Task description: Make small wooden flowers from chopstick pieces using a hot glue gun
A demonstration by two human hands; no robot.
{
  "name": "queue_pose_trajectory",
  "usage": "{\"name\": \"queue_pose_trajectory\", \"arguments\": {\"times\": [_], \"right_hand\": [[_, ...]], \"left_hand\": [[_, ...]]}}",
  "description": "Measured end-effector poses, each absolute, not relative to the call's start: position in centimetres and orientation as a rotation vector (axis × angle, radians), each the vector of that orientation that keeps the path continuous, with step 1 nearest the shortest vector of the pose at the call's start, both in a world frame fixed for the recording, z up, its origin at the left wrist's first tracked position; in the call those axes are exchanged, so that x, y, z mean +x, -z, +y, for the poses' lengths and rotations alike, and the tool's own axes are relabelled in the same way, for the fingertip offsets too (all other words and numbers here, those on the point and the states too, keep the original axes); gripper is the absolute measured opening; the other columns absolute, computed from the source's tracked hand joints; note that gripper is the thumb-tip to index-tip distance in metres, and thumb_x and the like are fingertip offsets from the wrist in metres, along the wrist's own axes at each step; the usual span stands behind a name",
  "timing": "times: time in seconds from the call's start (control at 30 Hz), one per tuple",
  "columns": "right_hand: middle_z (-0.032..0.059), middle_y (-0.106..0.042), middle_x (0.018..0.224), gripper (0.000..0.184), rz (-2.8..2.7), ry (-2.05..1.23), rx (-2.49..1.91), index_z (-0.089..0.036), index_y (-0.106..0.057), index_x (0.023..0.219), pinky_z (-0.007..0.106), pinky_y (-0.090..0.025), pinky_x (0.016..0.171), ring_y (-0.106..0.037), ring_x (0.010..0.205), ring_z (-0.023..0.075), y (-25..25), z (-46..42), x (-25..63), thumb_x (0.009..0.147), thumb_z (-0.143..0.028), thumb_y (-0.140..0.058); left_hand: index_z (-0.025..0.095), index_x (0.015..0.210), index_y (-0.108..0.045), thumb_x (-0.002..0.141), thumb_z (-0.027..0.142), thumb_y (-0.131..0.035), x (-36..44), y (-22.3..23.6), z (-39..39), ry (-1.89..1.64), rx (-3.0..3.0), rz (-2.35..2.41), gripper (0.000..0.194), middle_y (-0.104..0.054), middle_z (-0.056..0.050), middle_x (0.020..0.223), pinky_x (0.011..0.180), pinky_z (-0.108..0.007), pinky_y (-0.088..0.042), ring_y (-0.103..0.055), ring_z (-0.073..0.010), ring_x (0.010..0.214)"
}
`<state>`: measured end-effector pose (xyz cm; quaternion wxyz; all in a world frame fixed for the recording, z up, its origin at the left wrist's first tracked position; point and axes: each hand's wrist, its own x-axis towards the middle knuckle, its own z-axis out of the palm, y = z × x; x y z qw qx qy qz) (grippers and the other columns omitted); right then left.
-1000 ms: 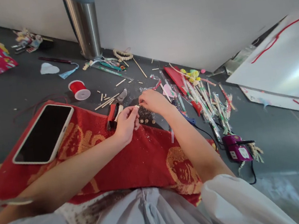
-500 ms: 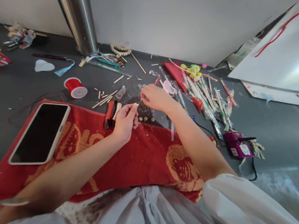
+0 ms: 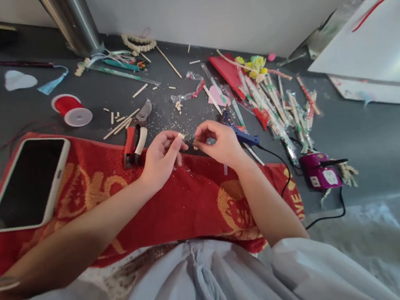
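Observation:
My left hand (image 3: pixel 162 157), closed in a pinch, holds a small pale piece (image 3: pixel 181 136) between thumb and forefinger above the far edge of the red towel (image 3: pixel 178 207). Just to its right is my right hand (image 3: pixel 219 142), its thumb and fingertips also pinched together; what they hold, if anything, is too small to make out. Pruning shears (image 3: pixel 140 134) with a red and a white handle lie left of my left hand. A blue glue gun (image 3: pixel 244 136) lies partly behind my right hand. Beyond the hands is a little pile of pale bits (image 3: pixel 178 106) among scattered crumbs.
A phone (image 3: pixel 29 182) rests on the towel, with a spool of red thread (image 3: pixel 71 109) behind it. Pale sticks (image 3: pixel 123 123) lie by the shears. Wrapped sticks (image 3: pixel 265 112) and a purple box (image 3: pixel 320 171) with a cord are at the right. A steel cylinder (image 3: pixel 75 24) stands behind.
My right hand has come down and nearer to me, close beside my left hand, which keeps its pinch. The view has shifted, and the shears and glue gun now show more fully.

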<state>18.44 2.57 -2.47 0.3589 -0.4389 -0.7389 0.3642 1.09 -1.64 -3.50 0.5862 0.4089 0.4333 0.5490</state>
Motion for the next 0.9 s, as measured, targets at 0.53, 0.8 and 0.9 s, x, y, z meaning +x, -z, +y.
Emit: {"name": "queue_pose_trajectory", "arguments": {"times": [0.53, 0.8, 0.9], "right_hand": [[-0.0008, -0.062, 0.082, 0.022, -1.769, -1.029, -1.004, -0.023, -0.051, 0.084, 0.030, -0.054, 0.076, -0.062, 0.077, 0.0115, 2.5, 2.2, 18.1, 0.083, -0.038, -0.068], [-0.0012, -0.060, 0.085, 0.019, -1.687, -1.087, -0.899, -0.022, -0.047, 0.084, 0.028, -0.054, 0.078, -0.061, 0.080, 0.0099, 2.8, 2.2, 18.1, 0.083, -0.026, -0.065], [-0.0016, -0.059, 0.085, 0.020, -1.688, -1.055, -0.838, -0.022, -0.047, 0.086, 0.028, -0.055, 0.076, -0.060, 0.078, 0.0093, 3.2, 2.3, 18.1, 0.084, -0.025, -0.066]], "left_hand": [[0.020, 0.093, -0.054, 0.088, 0.040, -0.066, 1.3, 2.4, -2.5, -1.289, 1.256, 1.063, 0.024, -0.073, -0.006, 0.098, 0.041, -0.018, -0.046, -0.063, -0.0068, 0.051], [0.020, 0.093, -0.053, 0.086, 0.047, -0.068, 1.2, 3.1, -1.8, -1.267, 1.194, 1.082, 0.032, -0.070, -0.001, 0.086, 0.037, -0.018, -0.044, -0.063, -0.0073, 0.046], [0.021, 0.095, -0.052, 0.086, 0.052, -0.066, 1.0, 4.0, -1.5, -1.283, 1.259, 1.057, 0.036, -0.068, 0.002, 0.079, 0.035, -0.016, -0.043, -0.063, -0.0074, 0.045]]}}
